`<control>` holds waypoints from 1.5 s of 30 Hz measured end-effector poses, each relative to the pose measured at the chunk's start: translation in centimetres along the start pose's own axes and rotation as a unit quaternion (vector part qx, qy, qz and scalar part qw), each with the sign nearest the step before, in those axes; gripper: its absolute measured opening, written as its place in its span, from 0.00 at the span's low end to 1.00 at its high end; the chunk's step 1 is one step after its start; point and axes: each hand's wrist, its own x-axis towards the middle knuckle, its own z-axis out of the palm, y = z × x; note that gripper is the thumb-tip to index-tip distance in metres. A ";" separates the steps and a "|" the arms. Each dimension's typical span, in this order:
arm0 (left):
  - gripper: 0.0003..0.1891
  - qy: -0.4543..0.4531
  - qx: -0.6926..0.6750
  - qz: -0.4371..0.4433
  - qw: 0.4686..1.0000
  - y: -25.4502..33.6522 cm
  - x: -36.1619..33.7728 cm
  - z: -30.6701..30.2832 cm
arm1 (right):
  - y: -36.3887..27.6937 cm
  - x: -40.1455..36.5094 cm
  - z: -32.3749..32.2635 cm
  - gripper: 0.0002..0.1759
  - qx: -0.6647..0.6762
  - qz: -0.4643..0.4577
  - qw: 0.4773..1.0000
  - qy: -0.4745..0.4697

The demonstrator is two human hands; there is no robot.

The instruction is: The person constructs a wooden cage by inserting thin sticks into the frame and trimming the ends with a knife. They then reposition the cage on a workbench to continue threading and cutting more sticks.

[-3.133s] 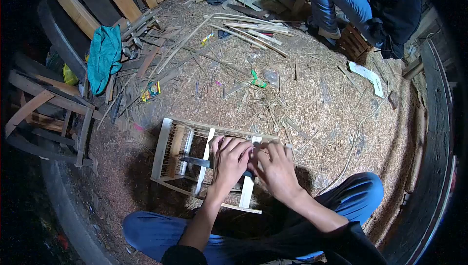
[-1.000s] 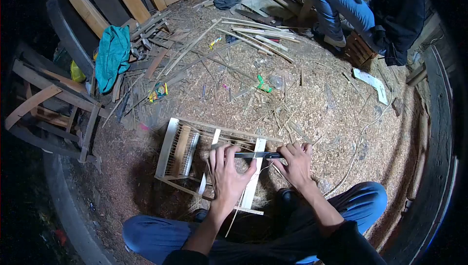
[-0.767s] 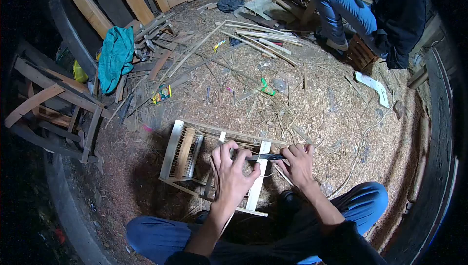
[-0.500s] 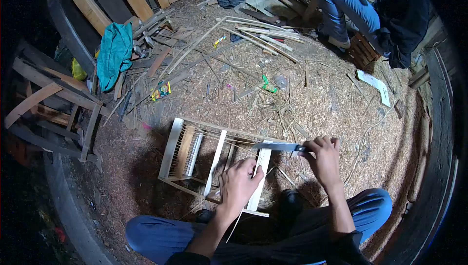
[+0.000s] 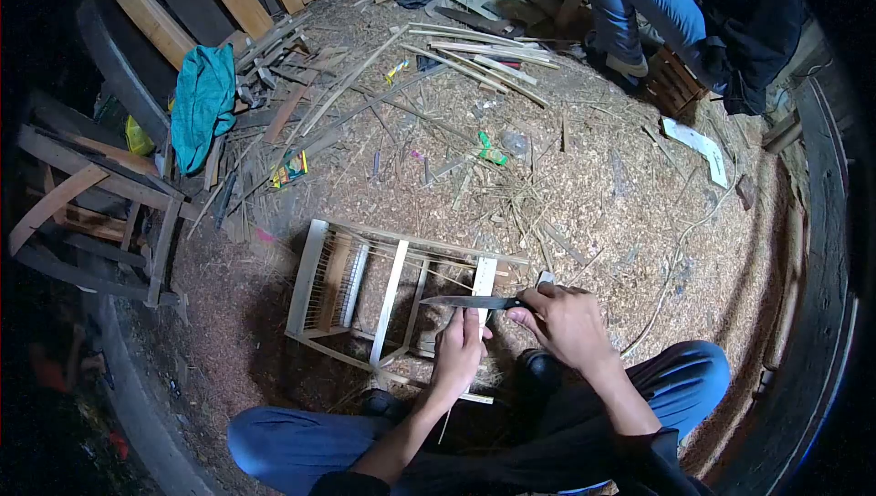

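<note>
In the head view, the bamboo cage frame (image 5: 308, 270) lies on the sawdust floor (image 5: 620, 213) at 6 o'clock, just ahead of the person's crossed legs. A row of thin bars (image 5: 339, 281) fills its 9 o'clock end; the other bays are open, and floor litter shows through them. The right hand (image 5: 568, 323) has its grip closed round the handle of a knife (image 5: 470, 302), whose blade points toward 9 o'clock across the frame's pale slat (image 5: 484, 279). The left hand (image 5: 461, 350) presses down on that slat just under the blade, fingers curled; I cannot tell whether its grip pinches anything. At 1 o'clock another person (image 5: 721, 12) sits on a wooden crate (image 5: 671, 85), its contents hidden. Bamboo strips (image 5: 474, 51) lie at 12 o'clock and a teal cloth (image 5: 201, 104) at 10 o'clock.
</note>
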 end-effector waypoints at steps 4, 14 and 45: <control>0.21 -0.025 -0.025 -0.027 0.999 -0.9 0.2 0.0 | 0.5 0.3 1.8 0.23 -0.034 -0.009 0.999 0.033; 0.23 -0.016 -0.079 -0.033 0.996 -0.8 0.3 0.1 | 0.3 0.4 3.6 0.21 -0.073 0.013 0.996 0.054; 0.23 -0.001 -0.084 -0.023 0.996 -1.8 0.5 0.7 | 0.0 0.3 3.6 0.21 -0.016 0.029 0.999 0.043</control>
